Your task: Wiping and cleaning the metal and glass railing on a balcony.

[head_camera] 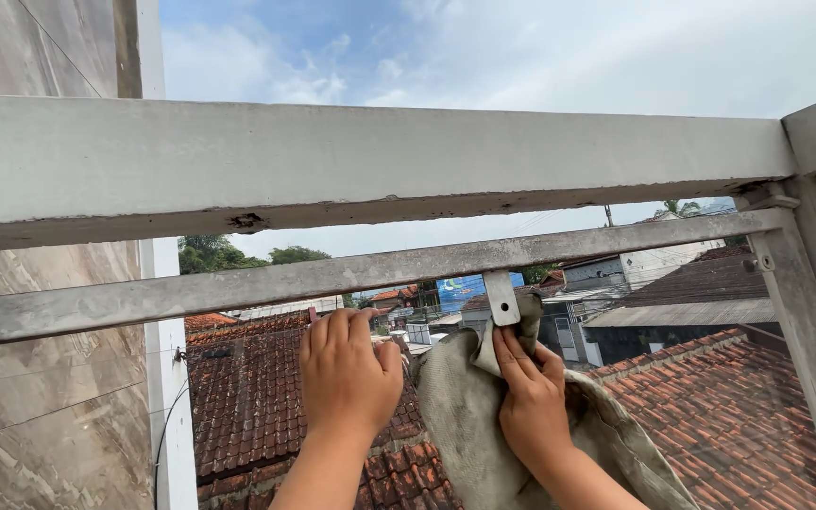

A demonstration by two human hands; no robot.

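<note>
Head view | right hand [533, 401] pinching grey cloth [469, 416] against small bracket [501, 297] under lower rail [332, 276] | left hand [347, 373] curled, contents unclear | risk: loose grip drops cloth onto tiled roof [247, 397].

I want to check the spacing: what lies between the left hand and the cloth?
Nothing solid: in the head view, only a narrow gap separates the left hand and the cloth, showing distant roofs behind.

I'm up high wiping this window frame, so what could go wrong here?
The cloth is held only by the right hand against the small bracket; if that grip slips, it may drop onto the tiled roofs below. The left hand reaches beyond the lower rail, so leaning further could be risky.
</note>
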